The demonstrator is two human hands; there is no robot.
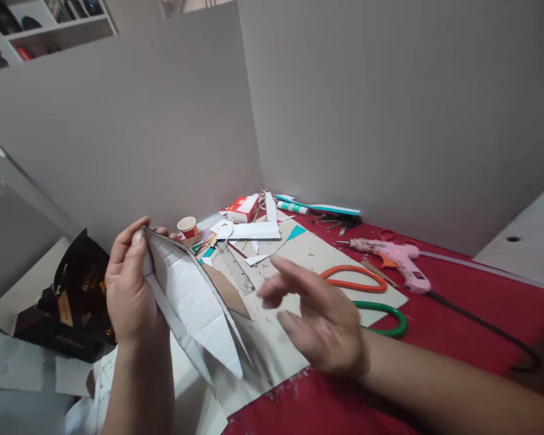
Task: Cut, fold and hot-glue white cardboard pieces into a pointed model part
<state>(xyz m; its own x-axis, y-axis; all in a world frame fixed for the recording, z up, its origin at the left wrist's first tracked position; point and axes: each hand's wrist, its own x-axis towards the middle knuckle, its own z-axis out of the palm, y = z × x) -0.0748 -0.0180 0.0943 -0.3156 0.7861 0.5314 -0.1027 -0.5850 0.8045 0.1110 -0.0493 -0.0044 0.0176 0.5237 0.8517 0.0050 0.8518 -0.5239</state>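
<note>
A folded white cardboard piece [193, 296] with pointed flaps tilts downward above the work surface. My left hand [131, 284] grips its upper left end, thumb on the near side. To the right of the piece, my right hand [320, 317] hovers with its fingers apart and nothing between them. Behind my right hand lie the orange handle loop [356, 278] and the green handle loop [396, 320], partly hidden by it. A pale board [294, 356] lies beneath on the red table.
A pink glue gun [405, 260] with a dark cable rests at the right. Paper scraps, a ruler [238, 272], a paper cup [188, 227] and a red box [243, 208] lie towards the back. A black box [66, 332] stands at the left. Grey panels rise behind.
</note>
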